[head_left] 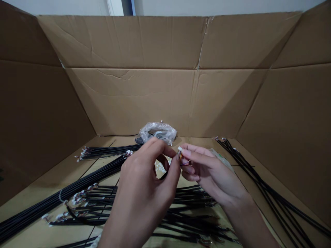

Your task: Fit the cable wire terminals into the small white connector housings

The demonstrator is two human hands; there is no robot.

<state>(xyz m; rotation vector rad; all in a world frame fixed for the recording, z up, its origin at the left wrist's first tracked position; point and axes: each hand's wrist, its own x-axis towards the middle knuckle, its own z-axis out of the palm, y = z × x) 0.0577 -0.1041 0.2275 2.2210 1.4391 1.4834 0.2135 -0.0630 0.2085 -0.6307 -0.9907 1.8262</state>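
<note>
Head view, looking down into a carton: a tiny white connector (pixel 180 149) is held up between the two hands, above the middle of the carton floor. Thin coloured wires (pixel 185 162), with orange and purple showing, splay out beside it, and a black cable (pixel 163 175) drops away between the hands. Fingertips cover part of the connector, so its fine detail cannot be made out.

The left hand (pixel 144 186) is curled almost closed, its thumb and forefinger pinching the connector from one side. The right hand (pixel 207 172) is slightly open, with its fingers stretched forward and closed on the thin wires from the other side.

All of this sits inside a large corrugated cardboard box (pixel 129 103) with its creased walls and flaps spread outward. A pale pouch (pixel 222 160) lies just behind the right hand. Black cable bundles cover much of the floor: a loose heap (pixel 191 220) under the hands, a long bundle (pixel 77 186) with a white tie (pixel 60 196) on the left, a shorter bundle (pixel 108 151) beyond it, and another (pixel 261 182) running along the right side. Small white connectors (pixel 128 153) cluster at the bundle ends. A clear plastic bag (pixel 156 132) with dark contents rests against the far wall.
</note>
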